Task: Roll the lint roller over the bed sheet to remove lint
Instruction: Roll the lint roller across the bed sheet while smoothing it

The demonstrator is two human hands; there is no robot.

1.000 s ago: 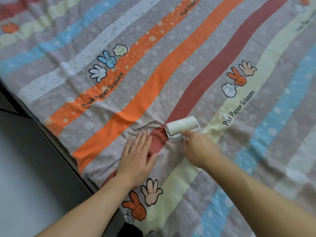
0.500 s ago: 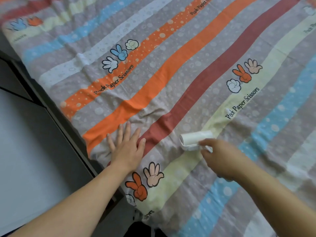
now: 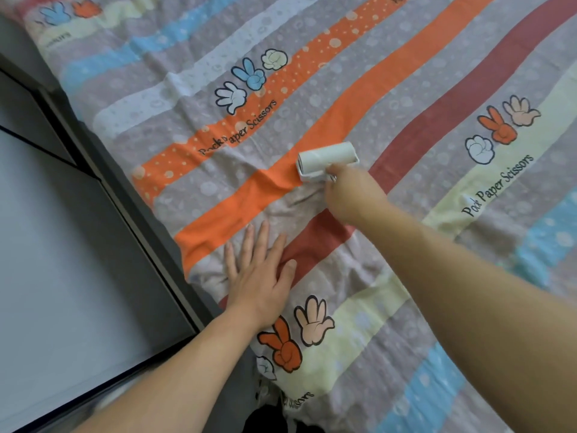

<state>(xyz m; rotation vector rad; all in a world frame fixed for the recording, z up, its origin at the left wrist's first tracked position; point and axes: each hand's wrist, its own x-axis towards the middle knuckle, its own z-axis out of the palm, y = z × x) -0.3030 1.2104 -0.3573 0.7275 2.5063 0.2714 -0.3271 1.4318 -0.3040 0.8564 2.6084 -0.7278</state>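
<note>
A striped bed sheet point(image 3: 406, 82) with cartoon hand prints and "Rock Paper Scissors" lettering fills most of the view. The white lint roller point(image 3: 324, 160) lies on the sheet across the solid orange stripe. My right hand point(image 3: 352, 195) grips its handle from the near side, and the handle is mostly hidden under my fingers. My left hand point(image 3: 259, 273) presses flat on the sheet near the bed's edge, fingers spread, beside the dark red stripe. The fabric is wrinkled between the two hands.
The dark bed edge point(image 3: 131, 201) runs diagonally along the left side of the sheet. Beyond it lies a pale grey floor point(image 3: 62, 260). The sheet hangs over the near corner at the bottom point(image 3: 281, 401).
My right hand has pushed the roller away and to the left, from the pale yellow stripe up onto the orange stripe. My left hand still presses the sheet in about the same place.
</note>
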